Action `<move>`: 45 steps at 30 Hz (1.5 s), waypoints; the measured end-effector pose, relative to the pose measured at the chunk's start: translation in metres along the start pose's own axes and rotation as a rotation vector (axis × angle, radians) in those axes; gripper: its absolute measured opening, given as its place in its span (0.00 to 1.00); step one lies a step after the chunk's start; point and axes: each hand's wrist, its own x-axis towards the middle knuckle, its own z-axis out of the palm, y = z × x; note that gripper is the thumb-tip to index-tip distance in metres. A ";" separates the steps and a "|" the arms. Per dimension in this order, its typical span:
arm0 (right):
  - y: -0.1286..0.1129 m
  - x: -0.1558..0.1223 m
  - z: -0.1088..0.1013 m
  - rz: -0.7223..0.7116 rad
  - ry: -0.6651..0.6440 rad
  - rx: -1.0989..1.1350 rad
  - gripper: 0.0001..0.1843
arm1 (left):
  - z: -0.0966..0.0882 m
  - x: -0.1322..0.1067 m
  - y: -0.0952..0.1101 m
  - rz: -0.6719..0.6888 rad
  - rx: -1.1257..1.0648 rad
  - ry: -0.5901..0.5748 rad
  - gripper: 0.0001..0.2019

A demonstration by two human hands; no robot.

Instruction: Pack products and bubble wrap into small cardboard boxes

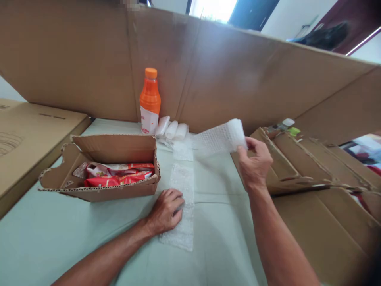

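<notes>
A flat strip of bubble wrap (187,186) lies lengthwise on the green cloth. My left hand (167,211) rests on its left side, fingers loosely bent and the thumb apart. Raised off the cloth, a second length of bubble wrap (220,137) ends in a rolled part, which my right hand (256,161) pinches at its right edge. The far end of that raised length reaches down to the cloth near the small white rolls (172,130). Left of the strip stands an open cardboard box (119,147) with red and white packets (119,176) inside.
An orange-capped bottle (150,101) stands at the back beside the white rolls. Behind it rises a tall cardboard wall (253,75). More open boxes (315,163) are on the right, with a bottle (282,125) in one. A closed carton (32,139) lies far left.
</notes>
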 end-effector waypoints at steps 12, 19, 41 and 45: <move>-0.039 -0.125 0.053 0.080 -0.607 0.065 0.13 | 0.002 0.000 -0.003 -0.023 -0.107 0.224 0.11; -0.058 -0.142 0.032 0.195 -0.608 0.236 0.12 | 0.007 0.000 -0.008 -0.102 -0.094 0.389 0.20; 0.002 0.079 0.183 0.650 -0.221 0.672 0.13 | 0.014 -0.005 -0.004 -0.464 -0.464 0.301 0.27; 0.029 0.035 0.156 0.596 -0.224 0.552 0.13 | 0.017 -0.005 -0.006 -0.429 -0.446 0.306 0.26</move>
